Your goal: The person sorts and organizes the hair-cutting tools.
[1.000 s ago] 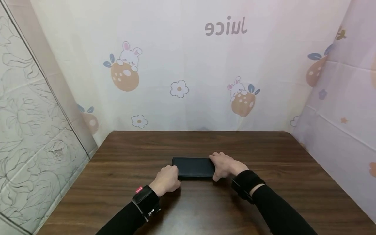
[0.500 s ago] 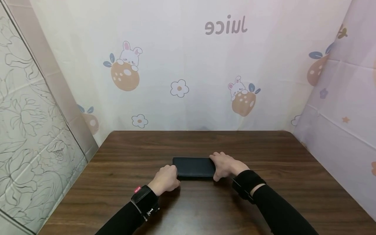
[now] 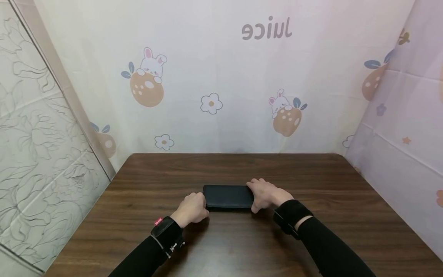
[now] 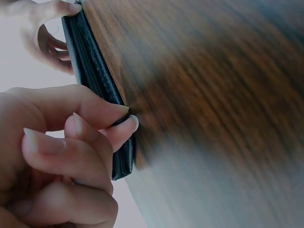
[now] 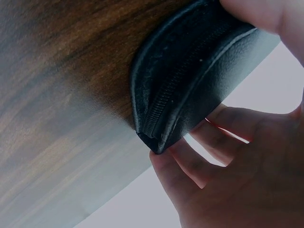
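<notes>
A black long zip-around wallet (image 3: pixel 228 197) lies flat on the brown wooden table, one long side toward me. At its left end, my left hand (image 3: pixel 191 209) pinches the small dark zipper pull (image 4: pixel 120 120) between thumb and index finger, its other fingers curled. My right hand (image 3: pixel 265 195) grips the wallet's right end, thumb on the near edge and fingers spread over the far side. The zipper teeth (image 5: pixel 164 97) run round the rounded corner in the right wrist view. Most of the pull is hidden by the left fingertips.
The wooden table (image 3: pixel 155 173) reaches back to a pale curtain (image 3: pixel 221 57) printed with rabbits, fruit and flowers. A floral-patterned panel (image 3: pixel 41 154) borders the left side, and more curtain (image 3: pixel 408 115) hangs along the right.
My left hand has shifted slightly left along the wallet's near side to its left end. The right hand and the wallet have stayed practically in place.
</notes>
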`<action>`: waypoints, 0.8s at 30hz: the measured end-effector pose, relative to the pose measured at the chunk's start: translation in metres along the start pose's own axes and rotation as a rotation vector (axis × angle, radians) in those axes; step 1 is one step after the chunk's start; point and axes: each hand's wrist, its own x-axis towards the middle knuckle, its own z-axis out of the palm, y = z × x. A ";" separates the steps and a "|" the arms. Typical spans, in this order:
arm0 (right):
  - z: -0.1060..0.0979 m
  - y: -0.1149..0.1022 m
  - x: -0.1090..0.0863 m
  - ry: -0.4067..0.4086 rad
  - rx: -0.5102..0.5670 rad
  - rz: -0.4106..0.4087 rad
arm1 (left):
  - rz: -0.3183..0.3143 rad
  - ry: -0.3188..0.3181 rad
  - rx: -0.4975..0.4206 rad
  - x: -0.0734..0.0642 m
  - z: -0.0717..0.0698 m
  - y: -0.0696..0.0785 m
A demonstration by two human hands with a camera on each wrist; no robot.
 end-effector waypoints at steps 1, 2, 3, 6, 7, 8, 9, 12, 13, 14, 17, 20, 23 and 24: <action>0.000 0.000 0.000 -0.002 -0.004 0.004 | 0.005 0.002 0.000 0.001 0.000 0.000; 0.000 0.001 0.000 -0.002 -0.006 0.005 | 0.011 0.004 0.001 0.001 0.000 -0.001; -0.001 0.001 0.000 0.000 -0.003 0.002 | 0.016 0.004 0.001 0.002 0.000 -0.002; 0.000 0.002 0.001 0.001 -0.002 0.001 | 0.024 0.000 -0.006 0.003 0.000 -0.003; 0.000 0.002 0.001 0.001 -0.005 0.003 | 0.024 -0.002 -0.007 0.002 -0.001 -0.003; 0.000 0.002 0.001 0.001 -0.004 0.001 | 0.024 -0.004 -0.010 0.002 -0.001 -0.003; 0.000 0.002 0.002 0.000 -0.007 0.001 | 0.023 -0.006 -0.014 0.002 -0.001 -0.003; 0.000 0.002 0.003 0.001 -0.011 -0.006 | 0.023 -0.002 -0.012 0.000 -0.002 -0.003; 0.000 0.002 0.003 0.002 -0.011 -0.007 | 0.023 -0.002 -0.012 0.000 -0.002 -0.003; 0.000 0.002 0.003 0.001 -0.009 -0.010 | 0.024 -0.002 -0.015 0.000 -0.002 -0.004; 0.000 0.002 0.004 -0.003 -0.011 -0.006 | 0.033 -0.006 -0.026 0.000 -0.003 -0.005; 0.000 0.002 0.004 -0.006 -0.015 -0.004 | 0.033 -0.023 -0.037 0.001 -0.003 -0.006; 0.000 0.001 0.003 -0.004 -0.013 -0.006 | 0.031 -0.030 -0.039 0.002 -0.003 -0.007; 0.000 0.001 0.003 -0.003 -0.013 -0.006 | 0.032 -0.031 -0.038 0.003 -0.003 -0.007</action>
